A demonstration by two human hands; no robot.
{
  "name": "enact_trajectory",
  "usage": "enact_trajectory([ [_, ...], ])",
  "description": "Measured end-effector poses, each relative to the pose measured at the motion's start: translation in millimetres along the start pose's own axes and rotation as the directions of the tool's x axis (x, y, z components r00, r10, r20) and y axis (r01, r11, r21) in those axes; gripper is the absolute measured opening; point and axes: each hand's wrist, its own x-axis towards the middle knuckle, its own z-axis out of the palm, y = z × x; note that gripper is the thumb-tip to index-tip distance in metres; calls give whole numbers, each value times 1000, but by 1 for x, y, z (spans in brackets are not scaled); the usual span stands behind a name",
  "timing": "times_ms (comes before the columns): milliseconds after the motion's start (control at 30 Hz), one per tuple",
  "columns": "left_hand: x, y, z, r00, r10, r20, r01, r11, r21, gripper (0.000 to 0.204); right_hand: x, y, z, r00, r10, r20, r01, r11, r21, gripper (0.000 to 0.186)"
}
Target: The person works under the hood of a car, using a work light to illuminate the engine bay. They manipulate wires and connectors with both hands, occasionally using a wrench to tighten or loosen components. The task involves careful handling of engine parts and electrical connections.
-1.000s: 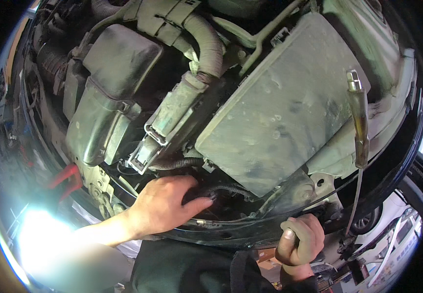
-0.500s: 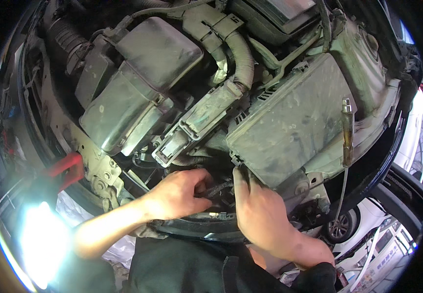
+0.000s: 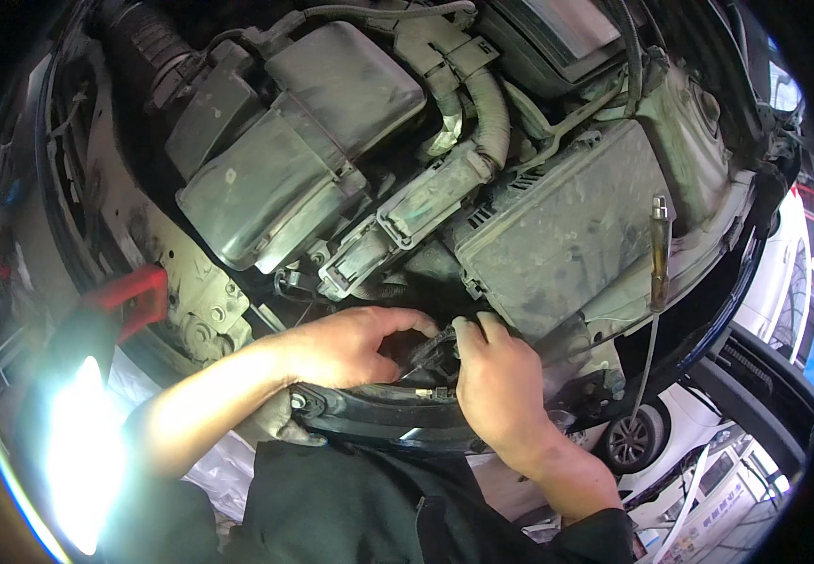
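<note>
Down in the gap at the front of an engine bay, both hands work around a dark wiring harness [image 3: 433, 352]. My left hand [image 3: 346, 346] reaches in from the left, thumb and index finger apart, with the index fingertip close to the harness. Its other fingers are curled under and partly hidden. My right hand [image 3: 499, 378] has its fingers bent down and closed at the harness's right end, just below the corner of a large black box cover [image 3: 562, 230]. Exactly what lies under these fingertips is hidden.
A grey-black engine housing [image 3: 303, 169] and a ribbed hose [image 3: 489, 117] fill the far side. A screwdriver-like tester with an amber handle [image 3: 660, 254] and trailing wire stands at the right. A bright lamp [image 3: 87, 461] glares at lower left, by a red part [image 3: 139, 299].
The view has shifted, so the engine parts sit further right. My right hand has come away from the box cover's corner toward the harness. My left index finger has stretched out toward it.
</note>
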Motion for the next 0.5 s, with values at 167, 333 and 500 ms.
enact_trajectory([
  [167, 6, 4, -3, 992, -126, 29, 128, 989, -76, 44, 0, 4, -2, 999, -45, -29, 46, 996, 73, 30],
  [333, 8, 0, 7, 992, -87, -92, 90, 995, 32, 33, 7, 6, 2, 982, -186, 44, 174, 964, 202, 25],
  [500, 11, -3, 13, 980, -84, -181, 92, 995, 36, 28, 16, 5, -5, 935, -355, -14, 355, 934, 43, 15],
])
